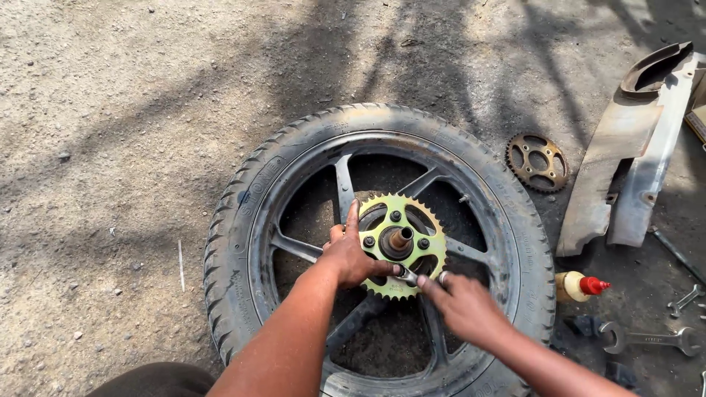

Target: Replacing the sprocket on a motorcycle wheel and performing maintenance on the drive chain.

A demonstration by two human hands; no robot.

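Left hand steadied the stiff, toothed sprocket by its rim while right hand gripped a small spanner.

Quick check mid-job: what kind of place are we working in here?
Most likely an open-air roadside motorcycle repair spot. The wheel lies flat on bare gravelly ground, with spanners, a worn sprocket and a chain cover scattered in the dirt beside it.

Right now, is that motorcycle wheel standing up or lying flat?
Lying flat. The wheel rests on its side on the gravel ground, its yellow-green sprocket facing up.
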